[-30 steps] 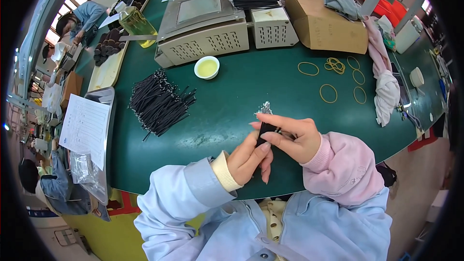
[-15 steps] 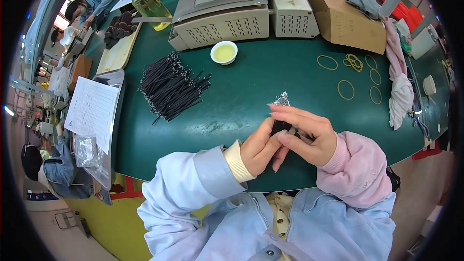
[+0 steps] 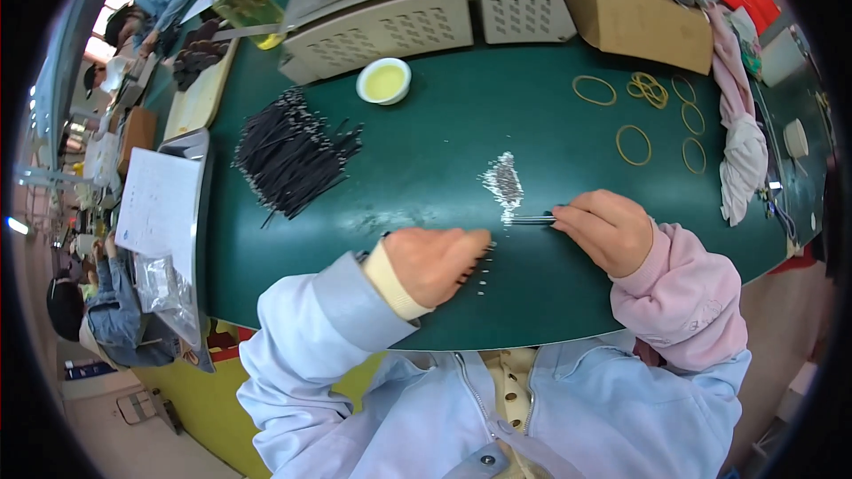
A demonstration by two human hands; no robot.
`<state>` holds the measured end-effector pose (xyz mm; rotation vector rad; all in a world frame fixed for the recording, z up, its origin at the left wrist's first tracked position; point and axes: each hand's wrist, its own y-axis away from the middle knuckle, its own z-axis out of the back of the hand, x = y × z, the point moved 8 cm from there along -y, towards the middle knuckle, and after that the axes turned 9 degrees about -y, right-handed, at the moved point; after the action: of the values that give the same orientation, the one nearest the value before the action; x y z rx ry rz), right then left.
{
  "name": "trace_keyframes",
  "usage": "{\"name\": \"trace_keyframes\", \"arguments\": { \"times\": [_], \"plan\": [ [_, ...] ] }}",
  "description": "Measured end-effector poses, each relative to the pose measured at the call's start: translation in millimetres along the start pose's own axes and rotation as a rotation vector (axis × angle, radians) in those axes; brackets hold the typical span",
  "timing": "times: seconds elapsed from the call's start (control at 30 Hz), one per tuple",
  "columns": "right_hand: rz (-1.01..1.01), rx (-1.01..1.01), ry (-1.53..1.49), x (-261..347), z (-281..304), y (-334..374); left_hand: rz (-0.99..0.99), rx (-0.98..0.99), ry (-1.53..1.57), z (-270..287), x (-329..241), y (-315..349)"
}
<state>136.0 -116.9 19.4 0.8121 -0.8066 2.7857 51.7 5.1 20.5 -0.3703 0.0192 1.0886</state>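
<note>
My right hand (image 3: 606, 229) pinches a thin metal tool with two parallel prongs, which look like tweezers (image 3: 532, 220). Its tip points left and touches the lower end of a pile of small silvery bits (image 3: 505, 182). To the left, my left hand (image 3: 435, 264) is closed and slightly smeared by motion. Dark bits show at its edges, but what it holds is mostly hidden. A short row of pale specks (image 3: 483, 284) lies just right of its fingers. Beyond my left hand rests a heap of thin black strands with pale tips (image 3: 293, 153).
A white bowl of yellowish liquid (image 3: 384, 82) stands before a beige metal machine (image 3: 382, 35). Several rubber bands (image 3: 634, 145) lie at right, near a cardboard box (image 3: 657, 18). At left, a metal tray (image 3: 202, 204) carries paper (image 3: 160, 200). Other people work beyond it.
My hands were together around something black; now they are apart. The left has moved left, the right slightly right with the tweezers showing. The silvery pile, partly covered before, is fully exposed.
</note>
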Motion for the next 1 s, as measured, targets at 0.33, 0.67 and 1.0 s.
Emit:
{"name": "trace_keyframes", "arguments": {
  "times": [0.33, 0.67, 1.0],
  "plan": [
    [0.067, -0.062, 0.106, 3, 0, -1, 0.114, 0.019, 0.123, -6, 17, -10],
    [-0.015, -0.143, 0.049, -4, 6, 4, 0.134, 0.003, 0.159, -15, 13, -8],
    [-0.010, -0.115, 0.014, -3, 1, 4, 0.176, 0.040, 0.167, -15, 14, -11]
  ]
}}
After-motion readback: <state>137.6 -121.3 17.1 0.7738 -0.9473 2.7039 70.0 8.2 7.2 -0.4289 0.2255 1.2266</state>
